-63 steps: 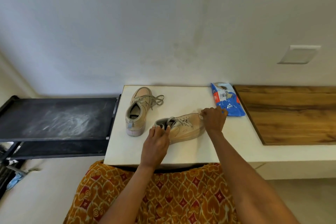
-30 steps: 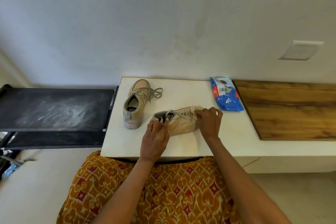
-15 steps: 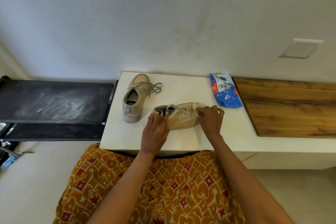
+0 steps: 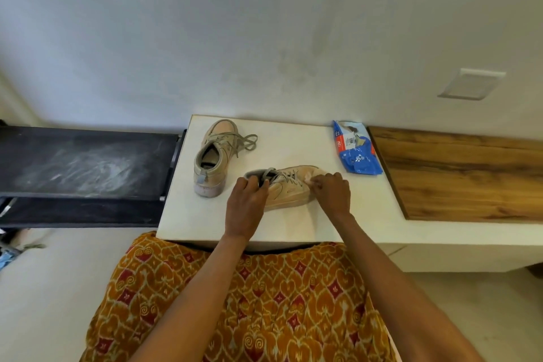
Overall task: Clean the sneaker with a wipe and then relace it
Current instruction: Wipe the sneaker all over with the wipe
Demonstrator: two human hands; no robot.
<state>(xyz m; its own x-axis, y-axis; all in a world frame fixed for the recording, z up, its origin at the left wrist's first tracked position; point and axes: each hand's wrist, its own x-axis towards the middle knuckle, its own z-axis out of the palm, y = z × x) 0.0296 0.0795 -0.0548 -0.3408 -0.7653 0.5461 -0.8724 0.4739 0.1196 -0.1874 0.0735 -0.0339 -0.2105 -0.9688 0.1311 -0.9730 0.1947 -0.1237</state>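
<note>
A tan sneaker lies on the white table, toe pointing right, its grey laces still threaded. My left hand grips its heel collar, thumb and fingers curled over the rim. My right hand holds a small whitish wipe against the toe area, fingers curled round it. A second tan sneaker stands to the left, heel toward me, laces loose.
A blue pack of wipes lies at the table's far right corner. A wooden board adjoins on the right. A dusty black shelf stands at the left. The wall rises just behind the table.
My right hand with the wipe has shifted from the tip of the toe back toward the laces. The left hand keeps its hold on the heel. The camera has tilted slightly.
</note>
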